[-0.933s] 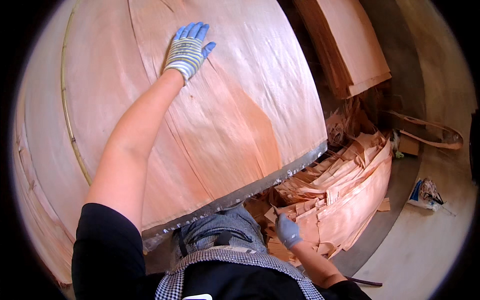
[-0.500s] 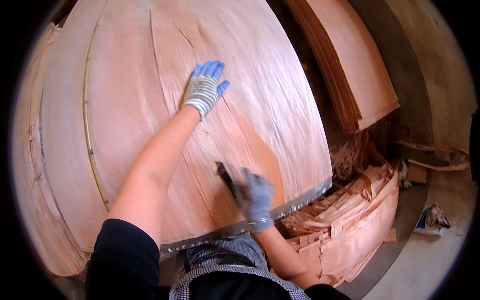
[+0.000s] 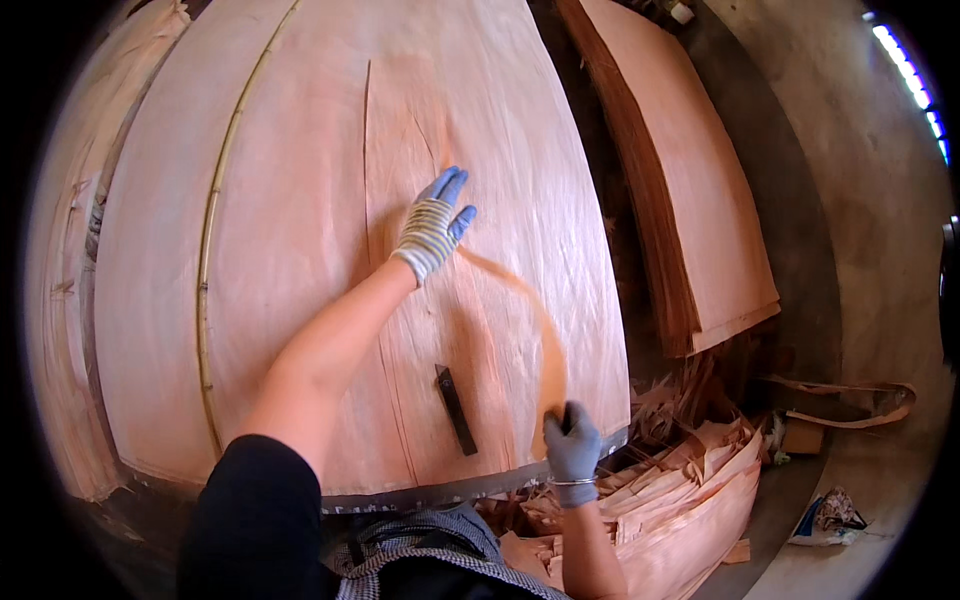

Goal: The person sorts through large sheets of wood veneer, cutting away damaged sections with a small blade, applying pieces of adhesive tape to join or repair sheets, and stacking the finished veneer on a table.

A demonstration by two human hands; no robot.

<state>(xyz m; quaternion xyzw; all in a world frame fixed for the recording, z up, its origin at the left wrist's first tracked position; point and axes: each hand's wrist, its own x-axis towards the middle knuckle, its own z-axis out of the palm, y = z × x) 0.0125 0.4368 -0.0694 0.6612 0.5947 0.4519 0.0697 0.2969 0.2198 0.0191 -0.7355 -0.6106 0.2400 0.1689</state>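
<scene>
Wide sheets of pale pinkish wood veneer (image 3: 290, 300) cover the work surface before me. My left hand (image 3: 432, 228), in a striped glove with blue fingers, lies flat on the veneer with its fingers stretched out. A narrow orange-brown veneer strip (image 3: 550, 345) curves up off the sheet from beside that hand. Its near end is gripped by my right hand (image 3: 573, 443), in a grey glove, close to the surface's front edge. Between my arms a dark, flat-bladed knife (image 3: 455, 410) rests on the veneer, touched by neither hand.
A thin bamboo stick (image 3: 208, 250) lies lengthwise on the left. Another veneer stack (image 3: 690, 180) stands to the right. Below it, a heap of torn veneer scraps (image 3: 680, 490) sits beside the table's corner. A small bag (image 3: 830, 518) lies on the floor at right.
My right hand has let go of the knife, taken hold of the strip's end and moved right, lifting the strip. My left hand stays flat on the veneer.
</scene>
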